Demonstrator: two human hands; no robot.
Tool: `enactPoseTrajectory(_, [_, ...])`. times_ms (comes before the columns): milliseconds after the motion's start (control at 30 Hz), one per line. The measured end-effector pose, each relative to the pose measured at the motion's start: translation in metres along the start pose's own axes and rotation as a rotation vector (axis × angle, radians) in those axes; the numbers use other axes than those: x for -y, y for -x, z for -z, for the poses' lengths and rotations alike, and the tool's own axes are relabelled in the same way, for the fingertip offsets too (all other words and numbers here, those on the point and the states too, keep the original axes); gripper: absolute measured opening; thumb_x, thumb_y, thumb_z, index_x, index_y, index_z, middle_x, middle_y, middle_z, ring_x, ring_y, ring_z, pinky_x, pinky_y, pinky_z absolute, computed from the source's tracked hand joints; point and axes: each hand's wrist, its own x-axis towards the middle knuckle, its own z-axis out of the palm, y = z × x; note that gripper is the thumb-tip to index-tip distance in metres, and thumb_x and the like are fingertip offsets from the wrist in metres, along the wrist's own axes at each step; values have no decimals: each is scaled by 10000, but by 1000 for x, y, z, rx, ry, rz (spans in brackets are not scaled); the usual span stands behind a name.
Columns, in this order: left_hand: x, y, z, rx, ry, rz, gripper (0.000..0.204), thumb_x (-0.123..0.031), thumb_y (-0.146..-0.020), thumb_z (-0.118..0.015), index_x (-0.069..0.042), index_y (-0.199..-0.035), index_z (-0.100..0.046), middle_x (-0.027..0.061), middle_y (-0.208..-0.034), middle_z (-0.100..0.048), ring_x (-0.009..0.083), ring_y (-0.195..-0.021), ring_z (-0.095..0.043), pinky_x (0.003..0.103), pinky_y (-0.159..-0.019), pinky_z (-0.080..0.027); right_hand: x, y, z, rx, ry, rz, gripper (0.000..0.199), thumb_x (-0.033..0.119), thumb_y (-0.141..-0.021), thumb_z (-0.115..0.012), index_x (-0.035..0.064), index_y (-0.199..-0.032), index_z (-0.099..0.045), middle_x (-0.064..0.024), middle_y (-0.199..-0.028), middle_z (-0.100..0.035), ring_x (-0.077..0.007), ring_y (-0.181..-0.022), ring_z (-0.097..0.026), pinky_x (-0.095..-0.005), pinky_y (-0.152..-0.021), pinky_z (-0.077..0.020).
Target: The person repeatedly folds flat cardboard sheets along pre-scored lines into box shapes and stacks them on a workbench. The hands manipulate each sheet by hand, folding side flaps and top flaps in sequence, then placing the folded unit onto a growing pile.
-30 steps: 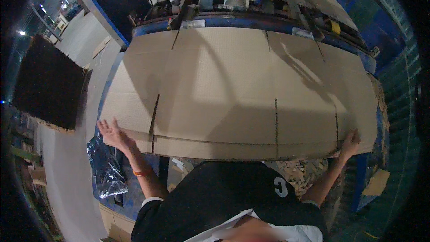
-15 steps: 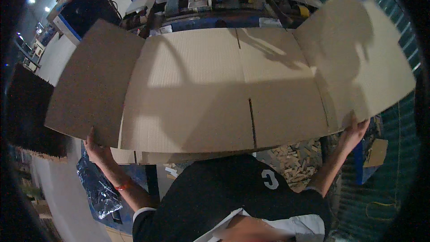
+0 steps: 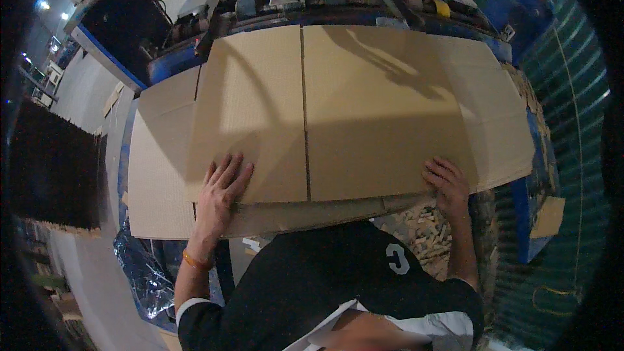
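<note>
A folded brown cardboard box blank (image 3: 377, 136) lies in front of me, with a dark slot between its two upper panels. Under it, another cardboard sheet (image 3: 156, 162) sticks out at the left and along the near edge. My left hand (image 3: 224, 185) rests on the near left corner of the folded blank, palm down with fingers spread. On the near right part, my right hand (image 3: 447, 183) lies with its fingers stretched over the panel; the thumb is hard to make out. Neither hand grips anything.
Beyond the cardboard stands a machine with rollers and belts (image 3: 247, 0) on a blue frame. Cardboard scraps (image 3: 422, 234) lie below, near my body. A dark stack (image 3: 55, 162) stands at the left, a crumpled plastic sheet (image 3: 146, 279) at lower left, a green corrugated wall (image 3: 552, 110) at right.
The raised side panels of the cardboard blank now lie folded inward and flat. Both hands have let go of the outer edges and moved inward onto its top.
</note>
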Motion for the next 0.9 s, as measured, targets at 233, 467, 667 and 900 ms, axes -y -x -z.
enactPoseTrajectory(233, [26, -27, -4, -66, 17, 0, 514, -52, -786, -522, -118, -1291, -453, 146, -1348, -395, 331, -1255, -356, 470, -1048, -253, -33, -55, -8, 247, -69, 27, 347, 111, -723, -630, 90, -1069, -613, -125, -1251, -502, -330, -1227, -383, -441, -1015, -305])
enactPoseTrajectory(467, [88, -111, -32, -264, 109, -16, 716, -77, -665, -682, -110, -1324, -404, 166, -1345, -387, 350, -1249, -353, 430, -1046, -280, -103, -141, -60, 324, -28, 10, 384, 344, -846, -536, 168, -1186, -557, -110, -1289, -458, -315, -1221, -384, -448, -1001, -311])
enactPoseTrajectory(667, [107, -207, -40, -393, 183, 158, 745, -65, -667, -702, -67, -1328, -357, 219, -1313, -397, 383, -1229, -355, 440, -999, -318, -100, -206, -84, 353, 448, -177, 429, 347, -836, -543, 172, -1225, -503, -105, -1314, -421, -309, -1181, -422, -439, -962, -363])
enactPoseTrajectory(900, [126, -13, 14, -511, -448, 523, 643, -239, -826, -635, 32, -1316, -318, 254, -1319, -376, 324, -1212, -399, 385, -1021, -307, -106, -73, 27, -45, 84, -658, 601, 410, -811, -569, 55, -1278, -437, -223, -1345, -368, -350, -1250, -349, -393, -1020, -302])
